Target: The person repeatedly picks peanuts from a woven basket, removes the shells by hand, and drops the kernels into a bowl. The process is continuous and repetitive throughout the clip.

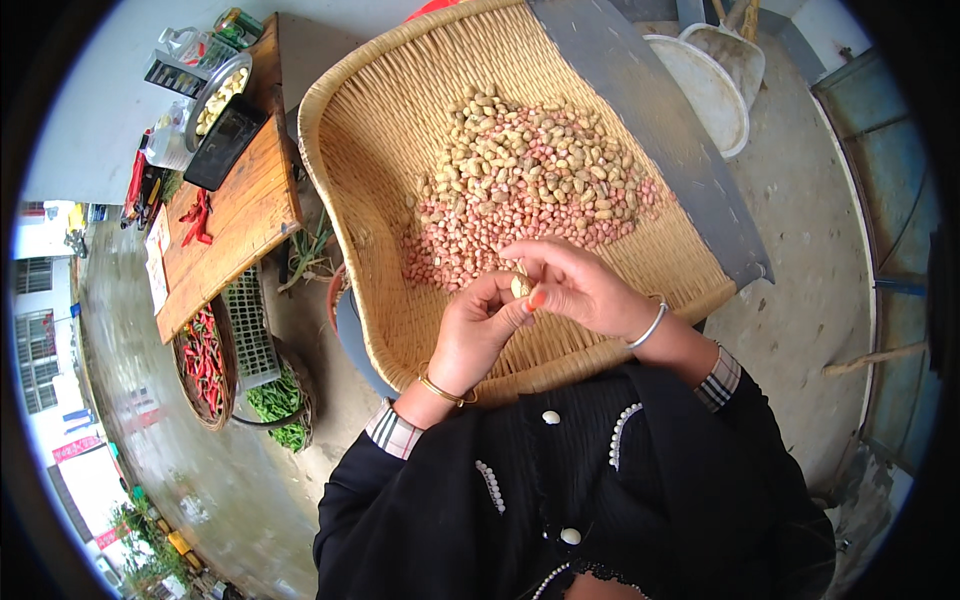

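Observation:
Over the near part of a woven wicker scoop basket [382,97], my two hands meet around one peanut [520,286]. My left hand [484,319], with a gold bangle at its wrist, pinches the pale shell between thumb and fingers. From the other side, the thumb of my right hand [581,289] presses on the same peanut, its index finger stretched out above. An orange-red spot shows at that thumb's tip. Beyond my hands lies a heap of unshelled peanuts [517,154]. Loose pink peanut kernels [469,244] spread along its near side, partly hidden by my fingers.
A wooden table [240,199] at the left holds red chillies [198,217], a black phone-like slab [225,142] and a metal bowl [193,120]. Below stand baskets of red chillies [204,360] and green peppers [277,405]. A round pale tray [701,90] and dustpan [739,56] lie at right.

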`<control>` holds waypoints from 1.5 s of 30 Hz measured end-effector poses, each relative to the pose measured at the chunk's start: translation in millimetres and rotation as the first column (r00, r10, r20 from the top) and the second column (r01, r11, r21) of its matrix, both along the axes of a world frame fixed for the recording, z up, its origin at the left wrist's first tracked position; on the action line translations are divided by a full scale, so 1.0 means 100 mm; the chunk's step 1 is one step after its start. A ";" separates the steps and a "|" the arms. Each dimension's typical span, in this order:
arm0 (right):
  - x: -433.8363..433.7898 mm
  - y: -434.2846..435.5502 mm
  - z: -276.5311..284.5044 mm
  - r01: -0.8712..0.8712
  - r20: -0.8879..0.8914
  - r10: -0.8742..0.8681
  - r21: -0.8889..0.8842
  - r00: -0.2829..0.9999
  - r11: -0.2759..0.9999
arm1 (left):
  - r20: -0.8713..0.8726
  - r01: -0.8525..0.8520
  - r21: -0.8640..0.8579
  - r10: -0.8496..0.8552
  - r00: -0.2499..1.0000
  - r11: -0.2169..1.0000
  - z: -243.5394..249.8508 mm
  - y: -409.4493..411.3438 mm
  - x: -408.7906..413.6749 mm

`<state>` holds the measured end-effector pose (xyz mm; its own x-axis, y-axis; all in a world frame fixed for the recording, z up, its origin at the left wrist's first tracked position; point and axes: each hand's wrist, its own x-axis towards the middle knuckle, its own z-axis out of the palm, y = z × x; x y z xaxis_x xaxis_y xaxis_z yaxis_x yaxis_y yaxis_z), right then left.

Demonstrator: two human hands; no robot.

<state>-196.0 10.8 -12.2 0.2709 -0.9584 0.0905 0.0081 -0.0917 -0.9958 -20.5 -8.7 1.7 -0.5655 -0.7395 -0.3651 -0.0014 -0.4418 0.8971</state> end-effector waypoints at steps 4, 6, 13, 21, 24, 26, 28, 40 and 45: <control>0.03 0.03 0.03 -0.150 -0.018 0.150 0.042 0.988 0.988 | 0.002 -0.035 -0.109 0.035 0.999 0.993 -0.05 0.05 0.01; 0.07 0.07 0.00 -0.141 0.116 0.129 0.103 0.985 0.985 | 0.057 -0.045 -0.178 0.056 0.997 0.983 -0.05 0.09 0.02; 0.18 0.12 -0.06 -0.038 0.153 0.032 0.038 0.988 0.999 | 0.123 -0.052 -0.547 0.142 0.982 0.836 -0.11 0.11 0.03; 0.15 0.16 0.15 -0.086 0.217 0.031 0.249 0.976 0.965 | 0.206 0.044 -0.620 0.109 0.973 0.783 0.02 0.14 0.00; 0.20 0.19 0.12 -0.076 0.247 0.016 0.237 0.969 0.969 | 0.140 0.008 -0.627 0.103 0.985 0.779 0.01 0.15 0.00; 0.22 0.18 0.15 -0.069 0.282 -0.006 0.255 0.959 0.965 | -0.008 -0.066 -0.453 0.070 0.998 0.889 0.04 0.15 -0.04; 0.23 0.19 0.14 -0.058 0.302 -0.027 0.268 0.953 0.962 | -0.089 -0.087 -0.293 0.063 0.994 0.952 0.05 0.14 -0.05; 0.25 0.19 -0.01 -0.028 0.399 -0.110 0.323 0.910 0.946 | -0.240 -0.154 0.191 0.198 0.950 0.969 -0.09 0.14 0.03; 0.20 0.19 0.02 -0.019 0.340 -0.085 0.291 0.937 0.956 | -0.122 -0.181 0.087 0.191 0.974 0.980 -0.08 0.14 0.07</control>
<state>-175.6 29.5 -10.0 0.2402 -0.9649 -0.1061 0.3577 0.1896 -0.9144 -13.9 5.8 -6.6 -0.4667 -0.8095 -0.3563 0.2004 -0.4892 0.8488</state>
